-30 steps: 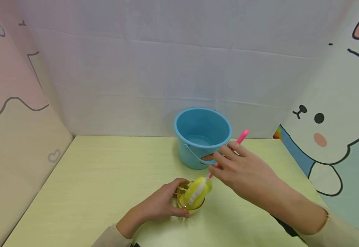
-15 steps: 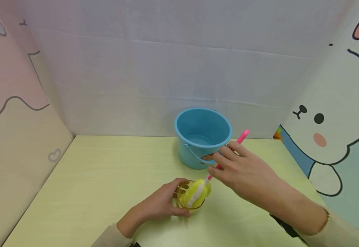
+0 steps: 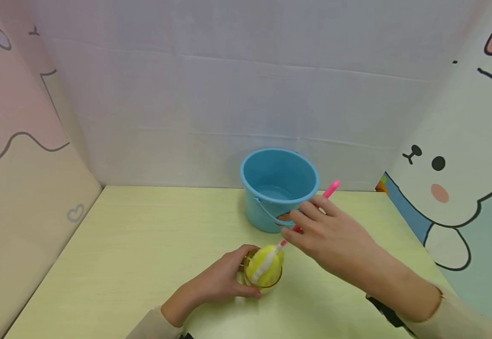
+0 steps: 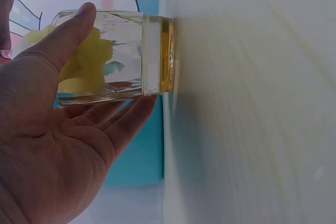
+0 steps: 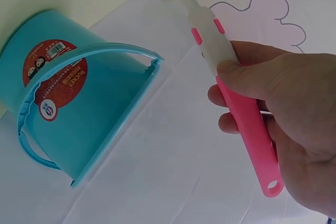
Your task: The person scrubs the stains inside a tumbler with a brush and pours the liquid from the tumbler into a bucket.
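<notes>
Gripping a glass [image 4: 126, 40] with the left hand [image 3: 226, 280], a brush [image 5: 247, 124] with the right hand [image 3: 330, 235]

Wrapping the left hand partway round the glass, with thumb along one side and fingers along the opposite side, parted by just the width of the glass. Holding the brush more tightly in the right hand, with thumb laid where pink handle [image 5: 254, 145] meets white collar [image 5: 215, 43] and fingers curled behind.

Counting two hands, one glass, one brush and one bucket [image 3: 254, 216], with one bail [image 5: 110, 48] and one red label [image 5: 71, 85] on the latter.

Finding the glass upright on the table [image 3: 144, 235], within the left hand's grasp, left of the right hand and nearer. Seeing the yellow-and-white sponge head [image 3: 267, 266] of the brush in the mouth and upper part of the glass, short of the base. Tracing the brush upward from there, tilted, through the right hand and out past its fingers.

Finding the blue bucket upright beyond the left hand and just past the right hand's fingers, apart from both. Looking into it, meeting blue wall and floor.
</notes>
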### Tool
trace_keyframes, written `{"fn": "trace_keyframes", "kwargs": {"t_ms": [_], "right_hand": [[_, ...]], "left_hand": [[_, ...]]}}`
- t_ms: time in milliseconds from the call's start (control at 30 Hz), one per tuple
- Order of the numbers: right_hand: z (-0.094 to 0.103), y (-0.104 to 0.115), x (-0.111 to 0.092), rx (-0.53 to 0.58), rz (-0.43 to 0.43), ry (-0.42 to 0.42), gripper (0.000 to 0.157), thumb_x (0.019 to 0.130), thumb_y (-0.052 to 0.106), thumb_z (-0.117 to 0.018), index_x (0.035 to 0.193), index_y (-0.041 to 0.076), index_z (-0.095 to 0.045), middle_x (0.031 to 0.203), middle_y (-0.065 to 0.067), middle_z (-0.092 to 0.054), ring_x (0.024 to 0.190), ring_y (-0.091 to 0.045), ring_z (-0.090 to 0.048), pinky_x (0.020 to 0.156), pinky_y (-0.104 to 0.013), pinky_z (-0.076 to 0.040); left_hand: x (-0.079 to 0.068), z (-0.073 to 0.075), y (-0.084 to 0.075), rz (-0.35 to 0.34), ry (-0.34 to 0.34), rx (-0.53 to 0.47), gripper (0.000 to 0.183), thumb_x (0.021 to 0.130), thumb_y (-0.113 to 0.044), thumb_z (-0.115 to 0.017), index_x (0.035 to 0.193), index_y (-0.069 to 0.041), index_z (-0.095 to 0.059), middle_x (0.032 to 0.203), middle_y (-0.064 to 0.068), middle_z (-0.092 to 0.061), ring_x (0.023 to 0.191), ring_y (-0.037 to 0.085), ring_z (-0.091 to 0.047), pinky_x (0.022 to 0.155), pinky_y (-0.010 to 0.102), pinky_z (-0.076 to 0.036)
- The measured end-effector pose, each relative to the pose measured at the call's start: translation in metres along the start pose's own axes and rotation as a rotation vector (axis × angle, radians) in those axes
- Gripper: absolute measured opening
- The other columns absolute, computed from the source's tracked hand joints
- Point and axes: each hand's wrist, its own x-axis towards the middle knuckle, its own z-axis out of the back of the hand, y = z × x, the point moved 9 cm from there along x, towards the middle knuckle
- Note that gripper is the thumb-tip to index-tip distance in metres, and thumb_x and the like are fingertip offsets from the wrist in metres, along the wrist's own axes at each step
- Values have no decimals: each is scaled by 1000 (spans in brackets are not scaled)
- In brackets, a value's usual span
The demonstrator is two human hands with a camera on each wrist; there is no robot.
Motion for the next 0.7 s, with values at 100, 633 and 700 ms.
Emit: {"fn": "trace_keyframes", "kwargs": {"t_ms": [100,633,700], "right_hand": [[-1,0,0,-4,-6,-13,51,78,24,-97,122,18,-71,123,-6,-69,114,-31,-58,101,-47,-48],[-3,-5,0,-6,-36,-52,50,80,21,-96,123,18,-73,115,-8,-66,108,-31,-56,97,-46,-46],[-3,-6,0,-9,-39,-51,50,79,21,-96,123,17,-73,116,-9,-65,109,-31,-56,97,-47,-46]], "left_hand": [[0,0,1,7,2,-4,86,79,-33,-97,149,-19,-49,130,-12,-62,114,9,-60,103,33,-51],[-1,1,-2,-8,5,-18,88,78,-32,-98,150,-19,-47,125,-14,-64,113,6,-62,105,32,-50],[-1,1,-2,-7,5,-19,88,78,-32,-98,149,-19,-47,125,-14,-64,113,6,-62,105,32,-50]]}}
